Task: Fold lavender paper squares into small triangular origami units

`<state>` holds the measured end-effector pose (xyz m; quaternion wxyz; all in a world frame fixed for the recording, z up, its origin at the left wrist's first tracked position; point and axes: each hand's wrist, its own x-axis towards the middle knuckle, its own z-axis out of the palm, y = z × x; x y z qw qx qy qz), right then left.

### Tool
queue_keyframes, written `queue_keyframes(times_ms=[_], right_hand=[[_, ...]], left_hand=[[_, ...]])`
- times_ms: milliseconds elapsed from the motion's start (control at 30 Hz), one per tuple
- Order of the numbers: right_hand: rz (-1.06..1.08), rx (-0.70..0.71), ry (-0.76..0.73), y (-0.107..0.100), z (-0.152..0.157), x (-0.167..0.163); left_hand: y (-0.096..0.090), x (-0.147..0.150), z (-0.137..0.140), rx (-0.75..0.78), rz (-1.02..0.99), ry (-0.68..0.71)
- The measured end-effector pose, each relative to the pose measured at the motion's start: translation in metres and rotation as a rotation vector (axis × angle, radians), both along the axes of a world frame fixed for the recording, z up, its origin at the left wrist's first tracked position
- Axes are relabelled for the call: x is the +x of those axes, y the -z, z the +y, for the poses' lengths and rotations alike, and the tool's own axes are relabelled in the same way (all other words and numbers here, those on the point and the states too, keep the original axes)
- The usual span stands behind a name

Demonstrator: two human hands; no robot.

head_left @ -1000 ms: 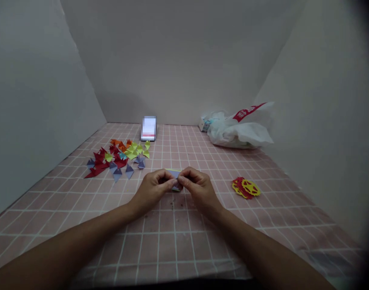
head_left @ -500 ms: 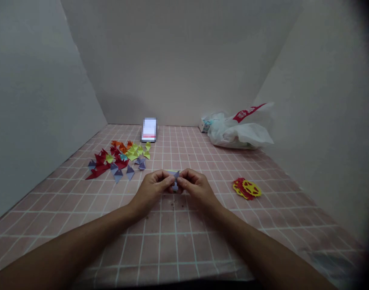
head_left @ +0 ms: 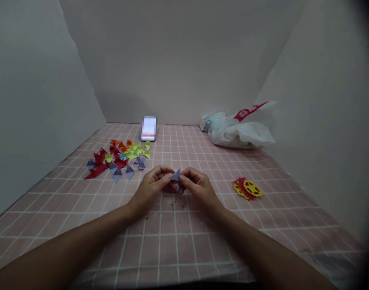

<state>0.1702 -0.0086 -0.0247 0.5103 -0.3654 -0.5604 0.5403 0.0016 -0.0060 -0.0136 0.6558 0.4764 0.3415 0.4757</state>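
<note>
Between my two hands, above the middle of the table, is a small piece of folded purple paper (head_left: 176, 176) with a pointed tip facing up. My left hand (head_left: 155, 183) pinches its left side between thumb and forefinger. On the other side, the thumb and fingers of my right hand (head_left: 196, 183) grip the right edge. Part of the paper's lower half is hidden behind the fingers. To the left lies a spread of small folded paper pieces (head_left: 120, 171) in purple, red, orange, yellow and blue.
A phone with a lit screen (head_left: 149, 129) stands at the back. At the back right sit a white plastic bag (head_left: 240, 133) and a small box (head_left: 205, 123). Red and yellow cut-out discs (head_left: 252, 188) lie stacked on the right. A pink checked cloth (head_left: 169, 249) covers the table.
The folded purple paper has turned between my fingers, and a broader pointed flap now shows above the thumbs. The yellow-green edge seen behind it before is no longer visible.
</note>
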Motion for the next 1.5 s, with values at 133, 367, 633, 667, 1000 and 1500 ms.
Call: queue_keyframes(times_ms=[133,367,633,667,1000,1500], right_hand=[[0.015,0.004,0.025,-0.0010,-0.0008,-0.0009],[0.051,0.004,-0.033,0.0010,-0.0008,-0.0010],[0.119,-0.037,-0.069,0.0021,-0.0013,-0.0021],[0.119,-0.034,-0.068,0.0014,-0.0014,-0.0020],[-0.067,0.045,0.020,-0.0026,-0.0027,-0.0007],[-0.112,0.062,0.040,-0.0064,-0.0062,-0.0021]], left_hand=[[0.0000,-0.0001,-0.0001,0.086,0.031,-0.036],[-0.0006,-0.0008,-0.0025,0.386,0.255,-0.178],[-0.0007,-0.0037,-0.0048,0.499,0.369,-0.180],[-0.0005,-0.0039,-0.0044,0.470,0.356,-0.160],[-0.0077,-0.0018,-0.0062,0.351,0.368,-0.046],[-0.0080,-0.0025,-0.0056,0.389,0.475,-0.064]])
